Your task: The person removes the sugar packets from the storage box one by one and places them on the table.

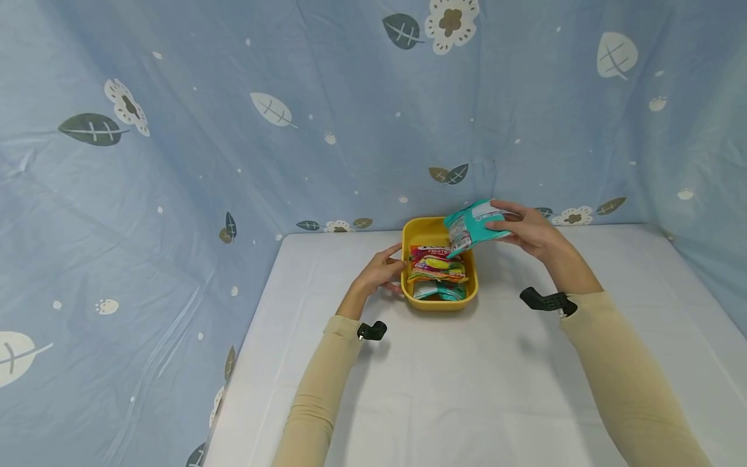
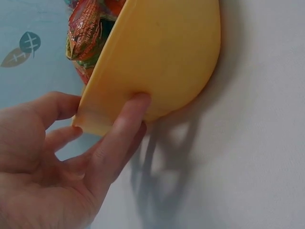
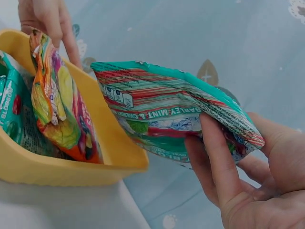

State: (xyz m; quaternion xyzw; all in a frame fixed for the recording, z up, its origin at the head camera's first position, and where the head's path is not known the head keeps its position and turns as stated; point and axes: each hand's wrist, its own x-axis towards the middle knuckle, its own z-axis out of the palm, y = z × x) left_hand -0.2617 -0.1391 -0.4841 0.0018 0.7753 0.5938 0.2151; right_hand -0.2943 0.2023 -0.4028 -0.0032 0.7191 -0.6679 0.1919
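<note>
A yellow bin [image 1: 439, 305] holds a red-and-yellow fruit candy bag [image 1: 436, 264] and a teal candy bag [image 1: 440, 291] standing on edge. My left hand [image 1: 380, 271] is at the bin's left side, its fingertips touching the outer wall, one of them right at the rim. Over the bin's far right corner, my right hand [image 1: 528, 230] pinches another teal candy bag [image 3: 157, 102] between thumb and fingers. This bag is tilted, printed "Barley Mint" and overlaps the rim in the head view.
The bin stands near the back of a white-covered table [image 1: 443, 389]. Behind and to the left hangs a blue curtain [image 1: 362, 117] with leaf and flower prints. Each wrist carries a black camera mount [image 1: 545, 301].
</note>
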